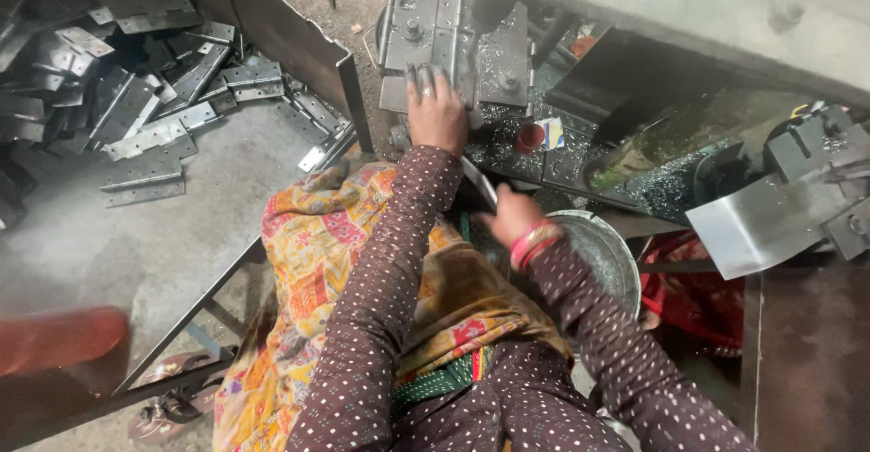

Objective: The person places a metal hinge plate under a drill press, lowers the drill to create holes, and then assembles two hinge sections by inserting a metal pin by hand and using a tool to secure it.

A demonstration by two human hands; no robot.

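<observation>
My left hand (435, 112) rests with spread fingers on a grey metal hinge plate (426, 39) lying on the machine bed. Lower and to the right, my right hand (509, 214), with red bangles at the wrist, grips another flat metal plate (478, 180) that sticks up edge-on toward the machine. Both sleeves are dark maroon with white dots. A patterned orange and yellow cloth (326, 252) covers my lap.
A pile of several grey hinge plates (136, 80) lies on the floor at the left behind a steel sheet (290, 35). A round metal bowl (598, 252) sits right of my right hand. Metal shavings (662, 189) cover the machine bed, a bent steel guard (761, 221) juts at right.
</observation>
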